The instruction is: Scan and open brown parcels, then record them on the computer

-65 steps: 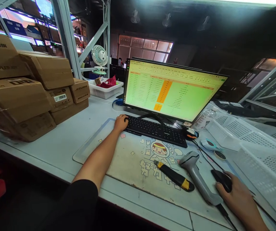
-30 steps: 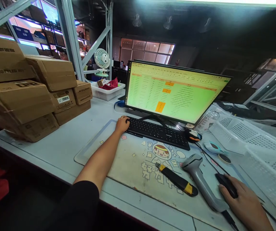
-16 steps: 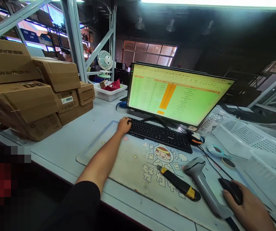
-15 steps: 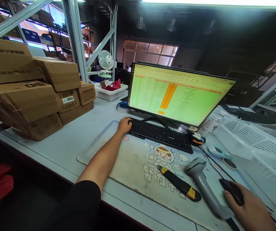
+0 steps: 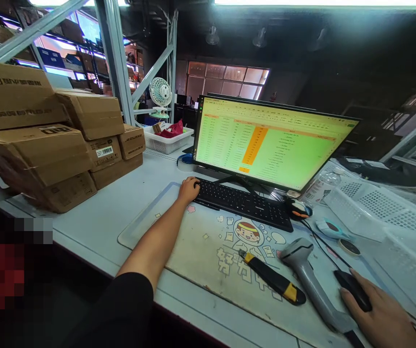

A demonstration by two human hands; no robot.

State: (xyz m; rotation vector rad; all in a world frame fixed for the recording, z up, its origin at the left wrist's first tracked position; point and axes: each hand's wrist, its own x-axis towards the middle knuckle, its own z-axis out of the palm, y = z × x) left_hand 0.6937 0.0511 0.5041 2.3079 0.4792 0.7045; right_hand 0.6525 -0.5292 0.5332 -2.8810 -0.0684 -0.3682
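At the left end of the black keyboard (image 5: 244, 203), my left hand (image 5: 188, 190) rests with its fingers slightly bent on the keys, grasping nothing. My right hand (image 5: 382, 309) is wrapped around a black computer mouse (image 5: 353, 289) at the lower right. Just left of that hand lies a grey barcode scanner (image 5: 311, 280). A black and yellow utility knife (image 5: 273, 278) lies beside the scanner on the printed desk mat (image 5: 193, 246). Behind the keyboard stands a monitor (image 5: 269, 145) with a spreadsheet on its screen.
Cardboard boxes (image 5: 30, 150) are stacked on the table's left. A white basket (image 5: 168, 140) and a fan (image 5: 160, 93) stand behind. White perforated baskets (image 5: 385, 203), a clear bottle (image 5: 322, 186) and a tape roll (image 5: 349, 247) are at the right.
The view has shifted very slightly. Both hands stay in place, the left on the keyboard and the right on the computer mouse.
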